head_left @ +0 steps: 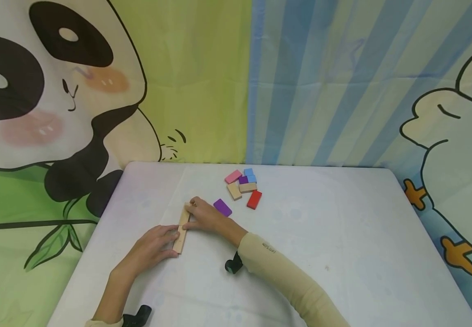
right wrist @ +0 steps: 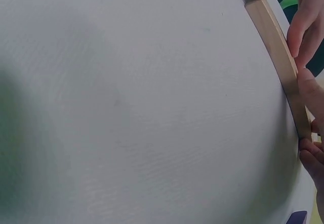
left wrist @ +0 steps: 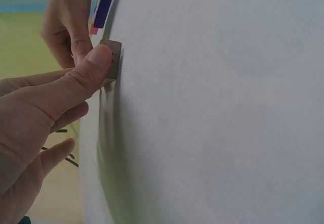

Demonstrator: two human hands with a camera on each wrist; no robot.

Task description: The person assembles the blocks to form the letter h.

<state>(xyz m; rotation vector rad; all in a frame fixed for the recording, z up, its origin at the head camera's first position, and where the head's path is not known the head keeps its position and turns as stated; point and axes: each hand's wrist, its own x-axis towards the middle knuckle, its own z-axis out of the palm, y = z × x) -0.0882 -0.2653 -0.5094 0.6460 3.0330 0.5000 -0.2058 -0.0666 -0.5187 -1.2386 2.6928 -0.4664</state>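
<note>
Two plain wooden blocks lie end to end in one line on the white table. My left hand (head_left: 150, 247) holds the near wooden block (head_left: 179, 241), its thumb (left wrist: 98, 57) at the near end and its fingers along the left side. The far wooden block (head_left: 184, 214) is pinched by my right hand (head_left: 208, 215), with the thumb on its right side and the fingers around the far end. In the right wrist view the row of blocks (right wrist: 273, 39) runs along the right edge, with fingers of both hands beside it.
A purple block (head_left: 222, 207) lies just right of my right hand. Farther back is a loose cluster with a red block (head_left: 254, 199), a pink block (head_left: 233, 176), blue blocks (head_left: 250, 177) and wooden blocks (head_left: 233, 191). A patterned curtain (head_left: 203, 91) hangs behind the table (head_left: 342, 254).
</note>
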